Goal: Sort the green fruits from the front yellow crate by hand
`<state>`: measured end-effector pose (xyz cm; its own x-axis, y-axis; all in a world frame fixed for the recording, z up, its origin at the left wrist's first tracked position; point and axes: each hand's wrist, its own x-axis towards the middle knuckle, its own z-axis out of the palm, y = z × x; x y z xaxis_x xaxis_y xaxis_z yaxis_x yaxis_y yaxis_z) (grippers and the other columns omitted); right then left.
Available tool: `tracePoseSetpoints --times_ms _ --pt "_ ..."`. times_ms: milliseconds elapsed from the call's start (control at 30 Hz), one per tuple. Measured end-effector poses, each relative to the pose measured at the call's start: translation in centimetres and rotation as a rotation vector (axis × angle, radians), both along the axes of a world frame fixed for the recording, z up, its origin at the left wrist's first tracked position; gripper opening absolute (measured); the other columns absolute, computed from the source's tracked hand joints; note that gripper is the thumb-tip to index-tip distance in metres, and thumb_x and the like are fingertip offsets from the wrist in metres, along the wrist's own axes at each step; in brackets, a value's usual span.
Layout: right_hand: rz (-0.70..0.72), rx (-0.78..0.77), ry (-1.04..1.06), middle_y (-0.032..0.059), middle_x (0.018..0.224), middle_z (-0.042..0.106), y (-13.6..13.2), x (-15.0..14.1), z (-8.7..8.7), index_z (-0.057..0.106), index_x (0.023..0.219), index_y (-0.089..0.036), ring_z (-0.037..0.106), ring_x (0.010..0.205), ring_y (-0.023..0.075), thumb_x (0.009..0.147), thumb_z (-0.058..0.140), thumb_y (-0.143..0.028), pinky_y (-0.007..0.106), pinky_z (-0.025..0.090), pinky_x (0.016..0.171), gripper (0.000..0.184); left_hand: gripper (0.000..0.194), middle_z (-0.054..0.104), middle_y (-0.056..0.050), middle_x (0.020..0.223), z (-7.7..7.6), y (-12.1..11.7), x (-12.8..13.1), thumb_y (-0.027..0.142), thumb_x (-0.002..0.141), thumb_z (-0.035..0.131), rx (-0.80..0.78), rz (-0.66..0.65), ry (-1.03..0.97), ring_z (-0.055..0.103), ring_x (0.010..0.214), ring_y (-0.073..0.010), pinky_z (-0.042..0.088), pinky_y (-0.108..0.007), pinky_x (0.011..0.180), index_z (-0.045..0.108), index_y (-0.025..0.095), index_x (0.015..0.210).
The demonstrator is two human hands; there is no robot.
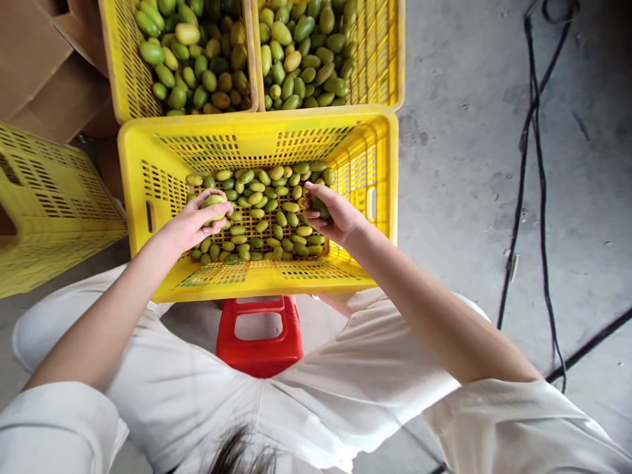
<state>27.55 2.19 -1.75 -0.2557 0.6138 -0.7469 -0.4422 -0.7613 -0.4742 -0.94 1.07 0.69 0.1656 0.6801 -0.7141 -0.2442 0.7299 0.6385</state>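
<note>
My left hand [200,217] is closed around a light green oval fruit [213,208], over the left part of the near yellow crate [257,286]. On the right side, my right hand [332,214] curls round a darker green oval fruit [320,207], its fingers partly hiding it. Below both hands, many small green and yellowish oval fruits [257,197] lie loosely over the crate's slotted bottom. The exact kind of fruit I cannot tell.
Beyond the near crate stand two fuller crates, the left one [118,72] and the right one [380,59]. Another yellow crate [54,191] and cardboard [29,59] are at the left. A red plastic stool [259,352] sits between my legs. Black cables [536,131] cross the floor at the right.
</note>
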Motion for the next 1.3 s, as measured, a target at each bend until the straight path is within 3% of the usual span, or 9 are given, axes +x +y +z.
tracePoseSetpoints --times_ms 133,333,467,633,733,867,1000,1067,1300 --pt "-0.046 0.013 -0.013 0.0006 0.076 0.061 0.3 0.1 -0.2 0.06 0.089 -0.022 0.053 0.059 0.0119 0.096 0.068 -0.042 0.018 0.038 0.041 0.023 0.016 0.07 -0.006 0.077 -0.1 0.5 0.2 0.032 0.089 0.071 -0.066 0.049 -0.008 0.061 0.053 -0.012 0.041 -0.019 0.042 0.067 0.016 0.091" --pt "-0.137 0.023 -0.104 0.0016 0.086 0.067 0.5 -0.4 -0.1 0.061 0.088 -0.021 0.066 0.075 0.0133 0.093 0.068 -0.023 0.022 0.059 0.061 0.009 0.02 0.074 -0.007 0.084 0.0 0.6 0.3 0.021 0.086 0.071 -0.036 0.12 0.015 0.067 0.063 -0.0133 0.048 -0.019 0.048 0.075 0.013 0.104" --pt "-0.118 0.119 -0.162 0.0008 0.09 0.069 0.1 -0.7 0.1 0.062 0.092 -0.022 0.064 0.072 0.0115 0.086 0.081 -0.025 0.021 0.058 0.06 0.021 0.009 0.07 -0.003 0.075 -0.5 0.4 0.4 0.016 0.08 0.079 0.025 0.203 0.073 0.06 0.059 -0.0088 0.045 -0.016 0.049 0.07 0.015 0.082" --pt "0.061 0.217 -0.178 -0.0037 0.071 0.061 -0.3 -0.4 -0.1 0.058 0.086 -0.024 0.049 0.055 0.0094 0.074 0.094 -0.043 0.019 0.037 0.041 0.042 0.018 0.06 0.0 0.067 -0.9 0.5 0.0 0.028 0.083 0.078 0.053 0.23 0.019 0.045 0.05 -0.0057 0.037 -0.018 0.043 0.064 0.018 0.076" --pt "0.111 0.186 -0.182 -0.0047 0.063 0.054 -0.4 -0.3 -0.2 0.056 0.081 -0.023 0.046 0.052 0.01 0.074 0.091 -0.045 0.02 0.029 0.039 0.042 0.024 0.057 -0.001 0.066 -0.8 0.6 -0.2 0.035 0.086 0.074 0.021 0.18 0.01 0.051 0.054 -0.0092 0.043 -0.021 0.047 0.059 0.02 0.074" --pt "0.074 0.065 -0.171 -0.0026 0.065 0.058 -0.3 -0.6 0.3 0.056 0.081 -0.023 0.055 0.056 0.0122 0.079 0.081 -0.032 0.02 0.038 0.042 0.027 0.016 0.065 -0.003 0.074 -0.6 0.3 0.1 0.024 0.078 0.074 -0.032 0.163 0.042 0.064 0.066 -0.0129 0.054 -0.021 0.059 0.058 0.019 0.078" --pt "-0.023 -0.042 -0.122 0.0014 0.077 0.067 0.0 -0.9 1.0 0.054 0.085 -0.023 0.067 0.069 0.0161 0.085 0.069 -0.023 0.024 0.056 0.055 0.015 0.018 0.061 0.0 0.069 -0.1 0.2 0.3 0.016 0.071 0.075 -0.058 0.14 0.018 0.055 0.053 -0.0071 0.039 -0.015 0.044 0.059 0.017 0.08" --pt "-0.074 -0.024 -0.102 0.0032 0.087 0.071 0.1 -0.8 0.9 0.053 0.087 -0.024 0.071 0.077 0.0177 0.084 0.071 -0.021 0.027 0.062 0.062 0.018 0.016 0.06 0.0 0.067 0.3 0.5 0.2 0.02 0.077 0.075 -0.056 0.163 -0.007 0.053 0.051 -0.007 0.036 -0.016 0.042 0.06 0.017 0.08" --pt "-0.157 0.185 -0.143 -0.0024 0.086 0.061 0.6 0.3 0.8 0.05 0.097 -0.027 0.072 0.081 0.019 0.082 0.081 -0.032 0.031 0.062 0.066 0.035 0.016 0.075 -0.007 0.095 1.4 1.3 -0.1 0.024 0.097 0.054 -0.01 0.292 -0.073 0.071 0.084 -0.0168 0.059 -0.025 0.071 0.069 0.019 0.1"
